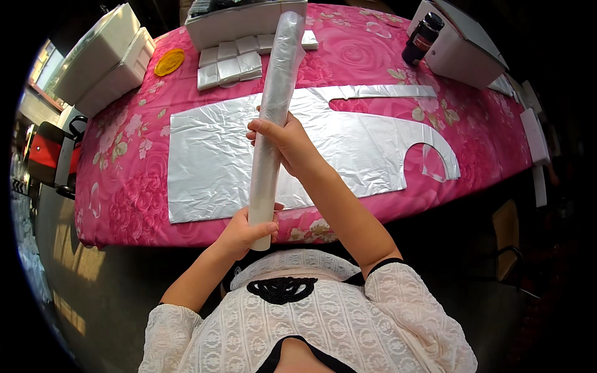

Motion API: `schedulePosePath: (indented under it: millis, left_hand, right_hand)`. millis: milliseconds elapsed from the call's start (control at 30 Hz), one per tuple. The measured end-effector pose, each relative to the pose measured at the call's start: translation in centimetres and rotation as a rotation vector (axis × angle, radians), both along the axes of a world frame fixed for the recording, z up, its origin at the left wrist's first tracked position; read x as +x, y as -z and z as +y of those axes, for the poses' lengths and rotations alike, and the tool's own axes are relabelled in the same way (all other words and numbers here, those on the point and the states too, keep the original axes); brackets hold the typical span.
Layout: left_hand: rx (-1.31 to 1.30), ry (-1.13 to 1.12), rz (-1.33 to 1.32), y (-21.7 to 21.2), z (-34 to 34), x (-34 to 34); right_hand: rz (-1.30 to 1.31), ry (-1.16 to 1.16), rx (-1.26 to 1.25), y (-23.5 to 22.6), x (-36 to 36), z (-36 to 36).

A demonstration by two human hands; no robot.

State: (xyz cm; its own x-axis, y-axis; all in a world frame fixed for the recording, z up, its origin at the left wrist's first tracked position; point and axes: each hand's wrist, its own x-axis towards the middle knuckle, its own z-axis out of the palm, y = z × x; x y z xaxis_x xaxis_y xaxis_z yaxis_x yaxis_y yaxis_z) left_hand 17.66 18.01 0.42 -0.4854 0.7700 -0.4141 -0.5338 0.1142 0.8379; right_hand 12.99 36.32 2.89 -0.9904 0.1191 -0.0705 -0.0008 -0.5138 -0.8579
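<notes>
A long roll of clear plastic film (277, 81) slants upward and away from me over the table. My left hand (244, 232) is closed around its near end, close to the table's front edge. Farther up, about the middle of the roll, my right hand (291, 144) grips it, thumb across the front. Beneath lies a silvery-white plastic sheet (208, 158), spread flat and creased. It looks like an apron, with a long strip at the far right and a curved cut-out at the right end. The roll and my hands hide part of its middle.
A pink flowered cloth covers the table (134, 205). Several folded silvery packets (230, 69) lie before a white box (239, 26). A yellow disc (169, 62) and stacked white boxes (102, 59) are at left. A dark flask (423, 38) stands beside another box (463, 56) at right.
</notes>
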Motion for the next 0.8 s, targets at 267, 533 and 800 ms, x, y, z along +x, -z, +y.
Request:
schedulePosePath:
  millis: [267, 533, 800]
  left_hand:
    - [0.376, 0.057, -0.419, -0.2, 0.0, 0.1]
    - [0.511, 0.138, -0.522, -0.2, 0.7, 0.0]
    - [0.226, 0.028, -0.201, -0.9, 1.7, -2.0]
  right_hand:
    - [0.023, -0.056, -0.094, 0.5, 1.4, 0.8]
    - [0.043, -0.165, -0.324, 0.6, 3.2, 0.2]
    - [0.017, -0.097, -0.072, 1.8, 3.9, 0.0]
